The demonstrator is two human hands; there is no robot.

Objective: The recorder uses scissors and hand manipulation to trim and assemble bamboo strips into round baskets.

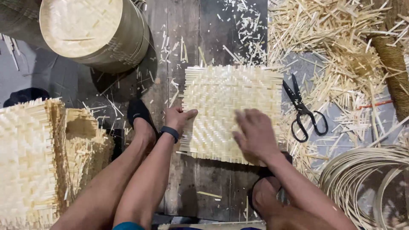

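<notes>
On the dark wooden plank floor, between the person's feet, lies a square mat of woven pale bamboo strips. The left hand pinches its left edge, thumb on top. The right hand, blurred, rests flat on its lower right part, grip open. Black scissors lie just beside the mat's right edge.

You have a square woven bamboo mat lying flat on the dark wooden floor, just above the frame's centre. It is pale yellow, plaited from thin flat strips in a herringbone pattern, with loose strip ends bristling out on every side. Its 5 o'clock corner is hidden.
</notes>
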